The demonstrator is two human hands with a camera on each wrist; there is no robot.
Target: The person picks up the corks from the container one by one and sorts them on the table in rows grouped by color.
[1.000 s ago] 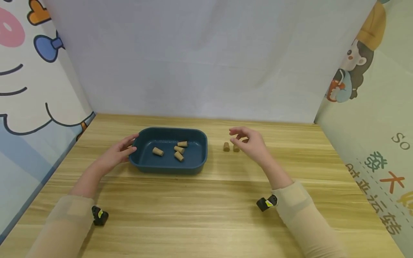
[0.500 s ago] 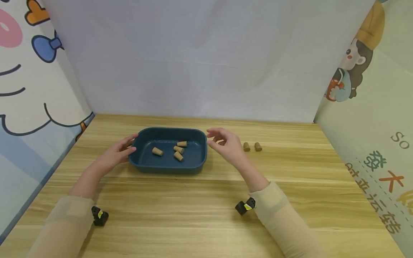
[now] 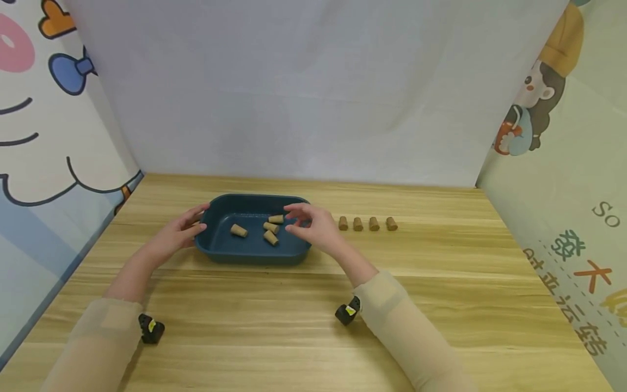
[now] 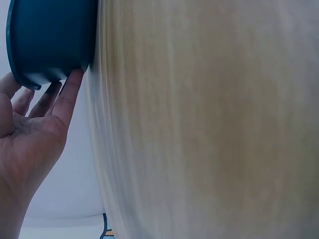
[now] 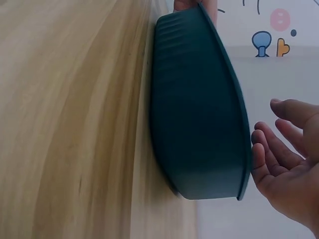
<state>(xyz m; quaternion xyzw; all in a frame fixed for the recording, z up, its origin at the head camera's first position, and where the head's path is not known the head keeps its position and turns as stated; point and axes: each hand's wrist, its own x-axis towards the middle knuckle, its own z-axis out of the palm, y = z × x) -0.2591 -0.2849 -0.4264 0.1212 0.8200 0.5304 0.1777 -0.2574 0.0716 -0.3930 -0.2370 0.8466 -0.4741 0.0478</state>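
Observation:
My left hand (image 3: 172, 233) holds the left end of a dark blue rectangular box (image 3: 254, 259), thumb over the rim; in the left wrist view fingers (image 4: 70, 94) touch its outer wall. Several tapered cork stoppers (image 3: 239, 230) lie inside on their sides, some grouped right of the middle. Over the box's right end is my right hand (image 3: 315, 224), its thumb and index finger apart and nothing between them. In the right wrist view those fingers (image 5: 279, 149) are just beyond the box's rim. Right of this hand, several more corks (image 3: 358, 224) stand upright in a row.
A wood-grain table (image 3: 274, 326) carries everything. Behind it hangs a plain pale cloth (image 3: 303, 98), with cartoon-printed panels (image 3: 44, 120) at either side. A small black camera (image 3: 348, 311) sits at each wrist.
My right hand has moved left from beside the corks on the table to over the box's right end, uncovering the whole cork row. My left hand and the box stay put.

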